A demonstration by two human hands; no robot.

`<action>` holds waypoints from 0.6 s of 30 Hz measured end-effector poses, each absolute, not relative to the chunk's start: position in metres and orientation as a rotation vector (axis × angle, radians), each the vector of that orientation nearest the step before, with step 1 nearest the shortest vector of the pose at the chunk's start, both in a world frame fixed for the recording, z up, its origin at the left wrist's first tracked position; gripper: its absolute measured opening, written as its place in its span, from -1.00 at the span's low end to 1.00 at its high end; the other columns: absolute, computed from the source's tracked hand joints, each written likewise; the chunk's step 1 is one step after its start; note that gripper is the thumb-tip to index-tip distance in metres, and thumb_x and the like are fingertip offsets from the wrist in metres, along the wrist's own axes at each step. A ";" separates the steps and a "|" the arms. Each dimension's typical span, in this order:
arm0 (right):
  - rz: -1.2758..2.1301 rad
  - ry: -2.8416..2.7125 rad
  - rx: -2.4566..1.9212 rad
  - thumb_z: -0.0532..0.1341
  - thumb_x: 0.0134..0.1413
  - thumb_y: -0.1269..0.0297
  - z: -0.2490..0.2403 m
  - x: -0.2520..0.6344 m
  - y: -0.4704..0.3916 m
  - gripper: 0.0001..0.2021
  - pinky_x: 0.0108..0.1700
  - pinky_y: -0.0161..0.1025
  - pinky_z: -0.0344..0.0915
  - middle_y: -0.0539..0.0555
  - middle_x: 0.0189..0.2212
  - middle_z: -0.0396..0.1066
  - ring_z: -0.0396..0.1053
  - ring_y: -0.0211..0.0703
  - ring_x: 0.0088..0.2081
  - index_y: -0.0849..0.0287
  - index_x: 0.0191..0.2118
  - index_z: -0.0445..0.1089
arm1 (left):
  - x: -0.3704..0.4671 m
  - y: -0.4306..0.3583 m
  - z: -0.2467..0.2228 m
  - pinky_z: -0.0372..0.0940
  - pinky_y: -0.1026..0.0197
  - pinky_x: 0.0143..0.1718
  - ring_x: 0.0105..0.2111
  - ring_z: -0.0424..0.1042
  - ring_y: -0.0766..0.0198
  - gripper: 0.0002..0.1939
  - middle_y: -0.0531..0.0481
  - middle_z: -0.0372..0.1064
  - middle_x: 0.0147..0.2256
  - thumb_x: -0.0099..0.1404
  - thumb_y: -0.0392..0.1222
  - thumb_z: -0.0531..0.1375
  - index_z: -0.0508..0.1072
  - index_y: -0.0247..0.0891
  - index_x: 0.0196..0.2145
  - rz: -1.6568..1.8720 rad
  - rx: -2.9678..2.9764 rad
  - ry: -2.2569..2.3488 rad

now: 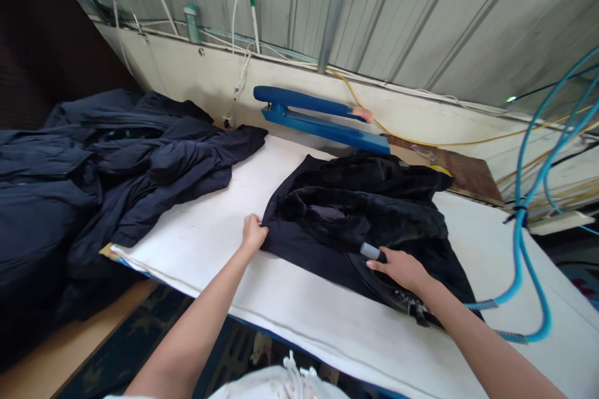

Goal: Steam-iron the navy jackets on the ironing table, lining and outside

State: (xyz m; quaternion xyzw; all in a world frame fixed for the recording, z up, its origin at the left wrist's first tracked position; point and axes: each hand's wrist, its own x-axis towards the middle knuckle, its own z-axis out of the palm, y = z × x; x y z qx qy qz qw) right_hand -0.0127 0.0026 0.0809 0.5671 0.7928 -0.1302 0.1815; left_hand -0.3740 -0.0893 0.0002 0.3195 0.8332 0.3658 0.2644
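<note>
A dark garment (309,265) with a black plush section (365,193) lies spread on the white-covered table (290,296). At its left edge my left hand (254,234) pinches the cloth between thumb and fingers. My right hand (400,269) is closed around the grey-tipped handle of a dark steam iron (367,274), which rests on the near part of the garment. Blue hoses (519,243) lead from the back of the iron up to the right. My forearm covers part of the iron's rear end.
A pile of dark padded jackets (126,162) covers the table's left end and hangs over its edge. Behind the garment stands a blue sleeve board (322,115). A brown board (463,174) lies at the back right. A bottle (191,22) and cables sit along the wall ledge.
</note>
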 end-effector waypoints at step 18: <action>-0.469 2.230 1.599 0.06 -0.19 -0.20 0.085 0.243 0.028 -0.37 -0.21 -0.18 0.17 0.18 -0.16 0.38 0.30 0.10 -0.13 0.11 -0.04 0.31 | -0.263 -0.075 -0.007 -0.12 -0.11 0.01 0.05 0.00 -0.06 -0.41 -0.07 0.01 0.10 -0.02 0.06 0.16 0.22 0.02 0.01 0.109 1.674 2.386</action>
